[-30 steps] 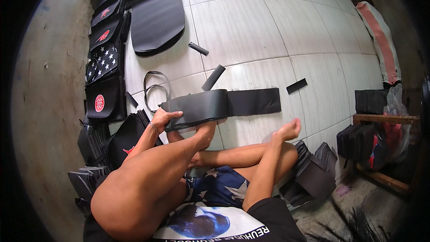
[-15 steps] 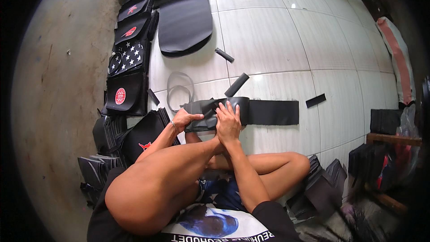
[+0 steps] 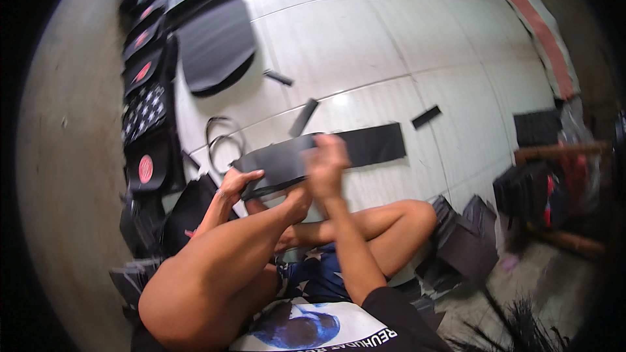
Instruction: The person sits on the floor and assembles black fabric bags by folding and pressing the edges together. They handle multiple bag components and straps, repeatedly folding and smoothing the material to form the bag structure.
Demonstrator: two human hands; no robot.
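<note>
The right hand [image 3: 326, 163] has come off the strip's top edge since half a second ago and lifted a touch, blurred now at the middle of the frame, while the left hand [image 3: 236, 184] has kept its place at the near end. The strip [image 3: 313, 155] is a long black band of fabric or thin leatherette running from centre-left out to the right of centre over the white tiled floor [image 3: 365, 52], its far end flat on the tiles. Left fingers are curled shut on the strip's left end, pinching the folded edge; the right hand sits on or just over the middle, fingers loosely together, but the blur hides whether it truly grips, so I can't tell. The stuff looks light and limp: it sags and doubles over at the left hand instead of standing stiff, so I'd judge it wants both hands, one at the end and one midway, and a pinch on the edge, not the flat face, which seems smooth enough to slide. Nothing fragile about it. A bare knee [image 3: 411, 212] is drawn up just below the strip. Around it lie short black offcuts [image 3: 427, 116] upper right of centre, a coil of webbing [image 3: 222, 133] to the left, a big rounded black panel [image 3: 215, 42] in the upper left, and a column of finished black bags [image 3: 147, 117] down the left edge.
</note>
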